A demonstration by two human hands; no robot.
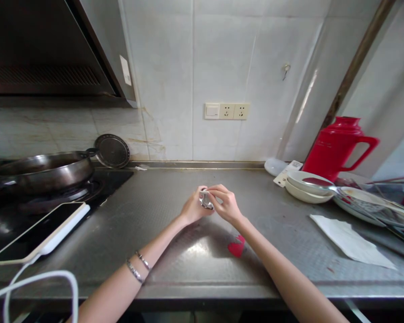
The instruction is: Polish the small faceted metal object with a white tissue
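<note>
Over the middle of the steel counter [161, 188], my two hands meet at a small shiny silvery object [206, 202]. Its exact kind is too small to make out. My left hand [192, 207] wraps its fingers round the object from the left. From the right, my right hand [225, 204] pinches at its upper edge with thumb and fingertips. What lies between those fingertips, apart from the silvery edge, is hidden. A red heart-shaped sticker or cutout [236, 247] is on the counter just below the right wrist.
On the left, a metal pan [54, 172] sits on the black stove, with a phone [37, 233] and white cable [70, 280] in front. A red thermos [336, 148], stacked bowls [306, 194] and a white paper napkin [350, 240] occupy the right.
</note>
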